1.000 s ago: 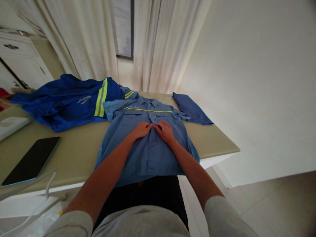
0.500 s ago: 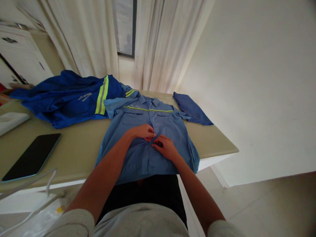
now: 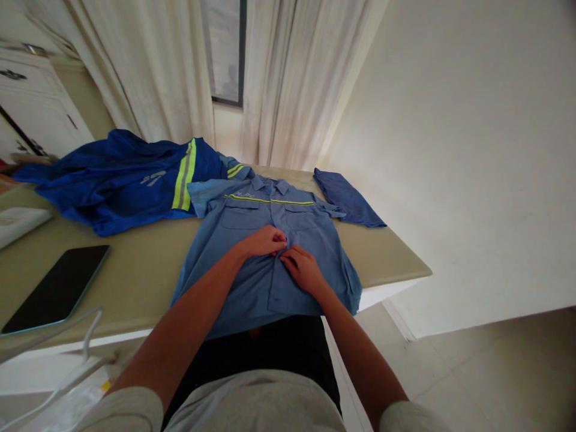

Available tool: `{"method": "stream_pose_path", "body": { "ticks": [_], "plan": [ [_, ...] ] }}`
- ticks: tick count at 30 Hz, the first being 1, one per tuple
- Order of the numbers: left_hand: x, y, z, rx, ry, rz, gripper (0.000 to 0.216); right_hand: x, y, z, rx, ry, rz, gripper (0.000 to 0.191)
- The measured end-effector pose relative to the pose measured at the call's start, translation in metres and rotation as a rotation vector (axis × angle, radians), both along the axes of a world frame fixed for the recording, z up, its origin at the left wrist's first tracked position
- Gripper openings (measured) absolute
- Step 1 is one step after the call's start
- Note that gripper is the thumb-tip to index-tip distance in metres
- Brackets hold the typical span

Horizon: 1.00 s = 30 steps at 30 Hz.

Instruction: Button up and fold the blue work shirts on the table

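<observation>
A light blue work shirt point(image 3: 234, 240) with a yellow reflective stripe lies face up on the beige table point(image 3: 135, 270), its hem hanging over the near edge. My left hand point(image 3: 263, 242) pinches the shirt's front placket near the middle. My right hand point(image 3: 303, 268) pinches the same placket just below and to the right, fingertips almost touching the left hand's. Both hands are closed on the fabric.
A dark blue jacket point(image 3: 121, 180) with reflective stripes is heaped at the back left. A folded dark blue garment point(image 3: 348, 198) lies at the back right. A black tablet point(image 3: 56, 288) and white cables point(image 3: 67, 342) sit at the left. Curtains hang behind; the floor lies right.
Both hands have slid down the shirt's front toward me, the right hand further than the left. The lower front flap has lifted a little.
</observation>
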State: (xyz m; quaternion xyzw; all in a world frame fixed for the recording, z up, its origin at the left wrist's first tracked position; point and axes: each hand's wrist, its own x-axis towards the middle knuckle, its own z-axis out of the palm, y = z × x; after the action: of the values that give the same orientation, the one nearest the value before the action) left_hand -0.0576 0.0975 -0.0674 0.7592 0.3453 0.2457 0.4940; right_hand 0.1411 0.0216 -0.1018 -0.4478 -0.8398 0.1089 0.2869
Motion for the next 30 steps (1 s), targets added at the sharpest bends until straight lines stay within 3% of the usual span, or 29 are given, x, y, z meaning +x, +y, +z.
{"method": "stream_pose_path", "body": {
  "ticks": [6, 9, 12, 15, 16, 19, 21, 22, 26, 30],
  "plan": [
    [0.008, 0.000, -0.004, -0.256, -0.273, 0.078, 0.026, 0.002, -0.004, 0.005, 0.069, 0.103, -0.181, 0.030],
    [0.012, 0.000, -0.006, -0.314, -0.354, 0.043, 0.032, 0.005, -0.003, 0.010, 0.100, 0.224, -0.228, 0.032],
    [0.014, -0.002, -0.007, -0.233, -0.307, -0.077, 0.043, 0.009, -0.005, 0.015, 0.126, 0.331, -0.311, 0.039],
    [0.017, -0.006, -0.010, -0.044, -0.159, -0.064, 0.038, 0.013, -0.022, 0.016, 0.072, 0.292, -0.258, 0.038],
    [0.018, -0.006, -0.011, 0.022, -0.107, -0.030, 0.034, 0.014, -0.032, 0.015, 0.052, 0.242, -0.212, 0.043],
    [0.022, -0.006, -0.013, 0.180, 0.015, 0.061, 0.034, 0.013, -0.067, 0.005, 0.030, 0.079, -0.123, 0.111],
    [0.026, -0.008, -0.012, 0.245, 0.079, 0.081, 0.041, 0.012, -0.086, -0.005, 0.031, 0.016, -0.123, 0.126],
    [0.027, -0.010, -0.012, 0.278, 0.115, 0.080, 0.040, 0.012, -0.092, -0.009, 0.031, 0.004, -0.132, 0.117],
    [0.025, -0.037, -0.010, 0.481, 0.267, 0.001, 0.025, 0.017, -0.096, -0.018, 0.051, 0.077, -0.197, 0.041],
    [0.007, -0.083, -0.022, 0.659, 0.455, 0.102, 0.049, 0.026, -0.094, -0.007, 0.077, 0.321, -0.338, 0.030]
  ]
}}
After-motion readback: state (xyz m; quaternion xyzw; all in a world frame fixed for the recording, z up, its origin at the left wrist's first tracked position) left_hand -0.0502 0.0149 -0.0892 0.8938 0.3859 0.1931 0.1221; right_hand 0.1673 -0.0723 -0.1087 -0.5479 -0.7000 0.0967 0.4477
